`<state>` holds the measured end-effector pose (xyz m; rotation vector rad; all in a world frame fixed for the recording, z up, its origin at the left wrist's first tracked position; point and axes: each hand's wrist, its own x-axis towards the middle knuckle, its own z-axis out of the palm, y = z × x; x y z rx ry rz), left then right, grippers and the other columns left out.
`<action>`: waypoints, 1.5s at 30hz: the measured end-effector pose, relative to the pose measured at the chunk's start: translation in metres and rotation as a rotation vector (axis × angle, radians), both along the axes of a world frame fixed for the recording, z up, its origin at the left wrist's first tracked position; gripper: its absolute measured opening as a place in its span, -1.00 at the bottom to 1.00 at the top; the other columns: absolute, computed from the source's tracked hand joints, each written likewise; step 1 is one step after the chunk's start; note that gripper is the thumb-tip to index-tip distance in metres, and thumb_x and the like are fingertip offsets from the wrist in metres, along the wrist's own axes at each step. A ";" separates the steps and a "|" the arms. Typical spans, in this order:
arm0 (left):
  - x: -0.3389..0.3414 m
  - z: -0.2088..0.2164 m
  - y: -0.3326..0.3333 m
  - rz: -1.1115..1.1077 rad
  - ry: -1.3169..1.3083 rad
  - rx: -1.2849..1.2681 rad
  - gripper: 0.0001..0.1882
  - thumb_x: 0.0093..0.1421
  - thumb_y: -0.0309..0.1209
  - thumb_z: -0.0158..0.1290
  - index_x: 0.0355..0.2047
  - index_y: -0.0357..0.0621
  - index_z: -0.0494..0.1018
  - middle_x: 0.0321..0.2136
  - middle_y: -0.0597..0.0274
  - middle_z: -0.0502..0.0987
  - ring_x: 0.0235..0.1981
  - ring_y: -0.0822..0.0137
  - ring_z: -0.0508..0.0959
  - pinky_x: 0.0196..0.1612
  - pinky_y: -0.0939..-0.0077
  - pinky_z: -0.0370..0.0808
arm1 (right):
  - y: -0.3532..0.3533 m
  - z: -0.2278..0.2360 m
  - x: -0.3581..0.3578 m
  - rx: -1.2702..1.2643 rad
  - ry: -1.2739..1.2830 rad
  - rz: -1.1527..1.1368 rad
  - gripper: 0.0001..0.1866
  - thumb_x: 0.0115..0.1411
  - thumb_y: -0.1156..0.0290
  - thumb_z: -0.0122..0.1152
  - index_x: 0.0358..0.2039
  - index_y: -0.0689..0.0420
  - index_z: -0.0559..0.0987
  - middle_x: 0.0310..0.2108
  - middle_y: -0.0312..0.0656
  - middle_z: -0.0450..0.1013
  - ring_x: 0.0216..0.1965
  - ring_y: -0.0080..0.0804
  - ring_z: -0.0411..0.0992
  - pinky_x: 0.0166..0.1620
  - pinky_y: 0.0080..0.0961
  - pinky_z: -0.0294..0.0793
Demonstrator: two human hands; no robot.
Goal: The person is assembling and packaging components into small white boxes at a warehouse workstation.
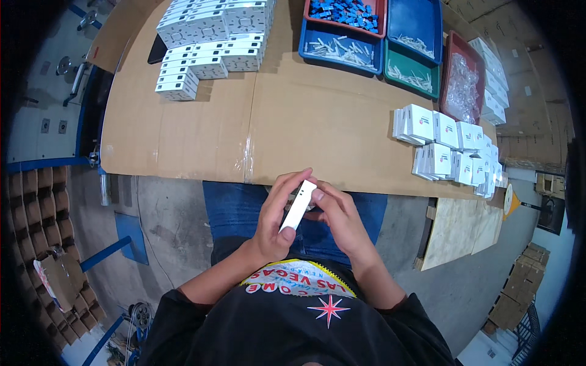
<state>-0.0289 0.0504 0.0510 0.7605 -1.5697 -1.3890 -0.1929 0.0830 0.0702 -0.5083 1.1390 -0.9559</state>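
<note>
Left hand point(273, 215) grips white box point(296, 210), right hand point(340, 215) holds its upper end; box tilted, above the lap point(235, 210), at the bench point(317, 134) near edge. Bench has stacked boxes point(210, 36) far left, trays point(415, 17) of blue parts point(349, 13) and white parts point(342, 50) far right, red tray point(456, 44) of clear plastic point(463, 88) beside them, white packets point(420, 124) nearer right.

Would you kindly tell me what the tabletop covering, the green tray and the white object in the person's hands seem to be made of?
Tabletop covering: matte brown cardboard, judging by its creases and shiny tape.
Green tray: probably moulded plastic, from its even colour and rounded corners.
White object: smooth; plastic or coated card, as its plain, even face leaves that open.
</note>
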 end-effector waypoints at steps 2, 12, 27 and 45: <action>-0.001 0.001 0.000 0.018 0.011 -0.016 0.05 0.31 0.42 -0.27 0.31 -0.43 0.25 0.12 -0.18 0.39 0.13 -0.01 0.48 0.18 0.25 0.41 | 0.001 -0.005 -0.001 0.013 -0.008 0.001 -0.52 0.47 0.26 0.07 0.28 0.26 0.43 0.07 -0.14 0.51 0.08 -0.39 0.50 0.09 -0.34 0.58; 0.008 -0.017 -0.007 -0.093 -0.074 -0.129 0.18 0.17 0.60 -0.30 0.19 -0.44 0.34 0.04 -0.20 0.42 0.02 -0.05 0.53 0.05 0.25 0.48 | 0.000 -0.005 -0.016 0.066 -0.023 0.116 -0.61 0.44 0.28 0.08 0.17 0.23 0.54 0.01 -0.20 0.52 0.03 -0.45 0.50 0.01 -0.39 0.61; 0.013 -0.021 -0.007 -0.130 -0.149 -0.334 -0.02 0.32 0.40 -0.27 0.11 -0.45 0.41 0.01 -0.21 0.48 0.00 -0.12 0.53 0.08 0.13 0.47 | -0.003 0.002 -0.023 -0.003 0.092 0.317 -0.65 0.42 0.47 -0.15 0.13 0.24 0.48 -0.10 -0.31 0.47 -0.08 -0.59 0.42 -0.05 -0.55 0.49; 0.012 -0.038 0.005 -0.050 -0.215 -0.354 -0.07 0.30 0.36 -0.23 0.10 -0.43 0.39 -0.02 -0.25 0.46 -0.03 -0.18 0.51 0.05 0.09 0.47 | -0.003 0.004 -0.029 0.044 0.008 0.318 -0.47 0.46 0.42 -0.01 0.42 0.14 0.27 0.11 -0.20 0.45 0.11 -0.51 0.44 0.06 -0.50 0.55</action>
